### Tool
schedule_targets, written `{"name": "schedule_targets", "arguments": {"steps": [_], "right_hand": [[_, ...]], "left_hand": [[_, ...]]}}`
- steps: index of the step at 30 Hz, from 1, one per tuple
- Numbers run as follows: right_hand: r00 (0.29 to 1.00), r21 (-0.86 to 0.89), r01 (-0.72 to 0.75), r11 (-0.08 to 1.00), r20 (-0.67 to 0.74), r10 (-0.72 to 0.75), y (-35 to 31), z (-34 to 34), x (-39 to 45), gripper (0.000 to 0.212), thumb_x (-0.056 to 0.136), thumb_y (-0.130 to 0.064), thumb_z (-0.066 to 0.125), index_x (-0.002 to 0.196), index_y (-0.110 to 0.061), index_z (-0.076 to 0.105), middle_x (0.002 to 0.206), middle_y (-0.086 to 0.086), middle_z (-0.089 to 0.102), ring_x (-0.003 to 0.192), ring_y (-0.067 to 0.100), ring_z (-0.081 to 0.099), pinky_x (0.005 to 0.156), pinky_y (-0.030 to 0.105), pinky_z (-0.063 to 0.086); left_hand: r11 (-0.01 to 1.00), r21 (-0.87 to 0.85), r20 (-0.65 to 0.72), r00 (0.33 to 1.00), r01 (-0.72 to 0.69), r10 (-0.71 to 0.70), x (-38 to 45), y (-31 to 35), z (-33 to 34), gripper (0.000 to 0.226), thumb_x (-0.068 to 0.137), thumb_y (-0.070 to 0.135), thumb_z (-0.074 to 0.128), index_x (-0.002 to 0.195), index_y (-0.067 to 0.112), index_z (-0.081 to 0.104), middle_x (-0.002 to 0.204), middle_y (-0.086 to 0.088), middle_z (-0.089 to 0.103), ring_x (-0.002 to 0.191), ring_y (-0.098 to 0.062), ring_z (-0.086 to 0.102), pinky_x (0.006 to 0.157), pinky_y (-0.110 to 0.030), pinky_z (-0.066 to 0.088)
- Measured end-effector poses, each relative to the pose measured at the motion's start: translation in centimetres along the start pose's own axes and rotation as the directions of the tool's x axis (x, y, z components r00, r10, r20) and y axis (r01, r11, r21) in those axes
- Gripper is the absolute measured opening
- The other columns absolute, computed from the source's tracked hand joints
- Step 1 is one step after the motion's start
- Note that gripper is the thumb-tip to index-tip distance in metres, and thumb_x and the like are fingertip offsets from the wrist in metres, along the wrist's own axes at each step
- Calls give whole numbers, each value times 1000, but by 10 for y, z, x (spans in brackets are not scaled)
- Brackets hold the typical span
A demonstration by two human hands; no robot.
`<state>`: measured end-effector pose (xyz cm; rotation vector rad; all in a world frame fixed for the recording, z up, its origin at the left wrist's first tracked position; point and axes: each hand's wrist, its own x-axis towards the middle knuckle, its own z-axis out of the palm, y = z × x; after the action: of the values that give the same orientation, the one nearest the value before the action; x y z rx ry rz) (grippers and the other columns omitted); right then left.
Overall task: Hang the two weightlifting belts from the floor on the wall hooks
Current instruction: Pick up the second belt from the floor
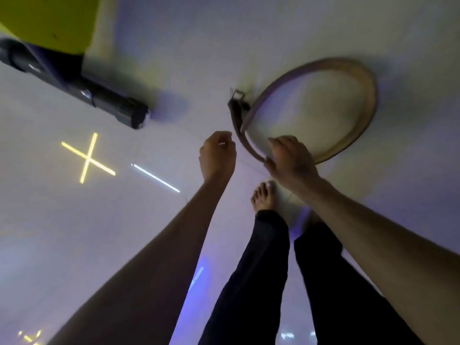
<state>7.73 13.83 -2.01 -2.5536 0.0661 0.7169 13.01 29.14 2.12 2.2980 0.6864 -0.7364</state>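
A tan leather weightlifting belt (358,105) lies curled in a loop on the glossy white floor (74,232), its metal buckle (236,95) at the loop's left end. My right hand (290,160) grips the near edge of the belt's loop. Just left of the belt, my left hand (217,155) hangs with its fingers curled and nothing in it. Only one belt is in view; no wall hooks show.
A black cylindrical bar or roller (74,88) lies at the upper left under a yellow-green block (47,21). My bare foot (262,197) and dark trouser legs stand just below the belt. Ceiling lights reflect off the floor.
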Motion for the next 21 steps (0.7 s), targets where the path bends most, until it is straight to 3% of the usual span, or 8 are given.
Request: {"name": "schedule_targets", "arguments": {"steps": [5, 10, 12, 14, 16, 18, 21], "right_hand": [[999, 30, -25, 999, 31, 24, 2, 106, 68, 42, 88, -32, 66, 119, -5, 57, 113, 17, 65, 108, 35, 59, 89, 40, 46], [999, -18, 14, 1000, -31, -14, 14, 136, 79, 17, 90, -16, 56, 105, -9, 58, 94, 17, 67, 88, 40, 64, 71, 39, 47], [998, 24, 2, 1000, -63, 0, 15, 115, 72, 14, 88, -16, 54, 98, -9, 60, 87, 18, 67, 83, 43, 62, 67, 40, 45], [996, 69, -24, 997, -83, 30, 13, 77, 55, 13, 89, -22, 54, 97, -15, 60, 88, 13, 69, 86, 41, 64, 70, 39, 47], [997, 108, -17, 994, -67, 24, 9, 31, 31, 15, 90, -26, 56, 101, -18, 61, 94, 9, 73, 90, 36, 67, 74, 35, 49], [1000, 153, 17, 988, -22, -14, 1, -19, 0, 15, 91, -25, 60, 104, -18, 61, 98, 7, 75, 92, 34, 68, 75, 34, 50], [1000, 286, 12, 958, -1, -12, -1, -98, -45, 18, 89, -19, 62, 106, -15, 60, 100, 6, 77, 93, 35, 69, 76, 41, 55]], "left_hand": [[988, -99, -14, 993, 116, -118, 63, -83, 55, 29, 96, 17, 57, 120, 20, 74, 118, 0, 77, 112, -21, 70, 103, -42, 55], [996, -82, 50, 998, 29, -25, 72, -104, 56, 31, 98, 18, 56, 126, 17, 71, 121, -3, 75, 113, -21, 70, 104, -41, 55], [995, -92, 100, 995, 36, -27, 70, -97, 42, 31, 97, 24, 57, 123, 16, 71, 118, -5, 75, 111, -24, 70, 102, -42, 56], [988, -136, 182, 982, 74, -49, 60, -80, 27, 28, 90, 36, 56, 104, 15, 70, 101, -5, 68, 99, -27, 68, 92, -42, 54], [973, -197, 258, 963, 124, -70, 38, -46, 9, 25, 94, 41, 54, 90, 17, 57, 95, -8, 54, 90, -21, 59, 85, -39, 46], [938, -302, 302, 950, 169, -74, 17, -7, -6, 32, 105, 40, 48, 81, 18, 52, 101, -8, 55, 93, -18, 60, 91, -37, 48], [910, -373, 294, 953, 183, -72, -22, 59, -28, 36, 107, 44, 42, 84, 20, 54, 102, -3, 57, 100, -18, 59, 104, -38, 48]]}}
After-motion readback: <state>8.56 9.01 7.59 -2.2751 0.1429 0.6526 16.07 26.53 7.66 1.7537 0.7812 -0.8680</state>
